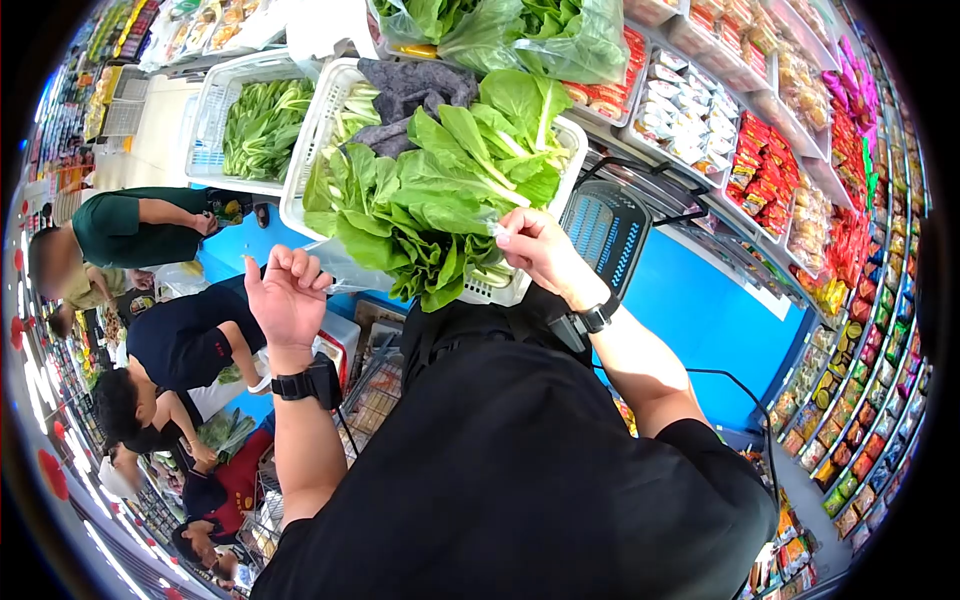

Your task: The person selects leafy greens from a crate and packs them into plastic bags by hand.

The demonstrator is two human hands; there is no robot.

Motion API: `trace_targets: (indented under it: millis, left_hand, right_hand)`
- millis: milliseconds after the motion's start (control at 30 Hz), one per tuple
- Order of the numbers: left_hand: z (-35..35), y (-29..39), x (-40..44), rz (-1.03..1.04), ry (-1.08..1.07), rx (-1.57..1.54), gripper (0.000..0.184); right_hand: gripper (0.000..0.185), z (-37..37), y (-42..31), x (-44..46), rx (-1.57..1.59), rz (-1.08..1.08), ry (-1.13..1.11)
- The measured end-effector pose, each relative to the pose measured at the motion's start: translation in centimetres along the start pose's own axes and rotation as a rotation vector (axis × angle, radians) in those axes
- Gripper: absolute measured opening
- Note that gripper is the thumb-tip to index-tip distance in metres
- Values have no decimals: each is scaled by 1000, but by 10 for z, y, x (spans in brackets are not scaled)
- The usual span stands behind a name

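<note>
Leafy greens lie heaped in a white plastic basket in front of me, with a dark grey cloth at its far side. At the right front of the heap, my right hand pinches the edge of a clear plastic bag that spreads around the lower leaves. My left hand is raised left of the greens, palm up, thumb out and fingers curled, beside the bag's left part. Whether its fingers touch the plastic is not clear.
Another white basket of greens stands at the left, and bagged greens lie beyond. A dark basket is at the right, near trays of red packets. Several people stand or bend at the left, one in dark blue.
</note>
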State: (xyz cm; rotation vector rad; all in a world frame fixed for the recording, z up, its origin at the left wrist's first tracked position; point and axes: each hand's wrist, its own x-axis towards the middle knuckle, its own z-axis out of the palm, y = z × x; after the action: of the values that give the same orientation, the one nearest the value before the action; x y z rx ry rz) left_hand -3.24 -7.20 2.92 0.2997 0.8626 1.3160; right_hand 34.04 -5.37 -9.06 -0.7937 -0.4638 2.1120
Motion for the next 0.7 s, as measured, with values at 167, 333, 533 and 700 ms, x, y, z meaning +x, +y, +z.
trace_targets:
  millis: [167,333,533,700]
  left_hand:
    - [12,-5,-2,-9,-17,1,52]
    - [25,-13,-3,-17,-76,44,51]
    - [29,-15,-3,-22,-81,96,51]
    - [26,-17,-2,-34,-94,117,50]
  right_hand:
    - [14,41,-30,-12,-523,-96,33]
    - [17,70,-61,-27,-1015,-176,64]
    - [22,38,-34,-12,-955,58,151]
    - [22,30,-31,-14,-939,122,17]
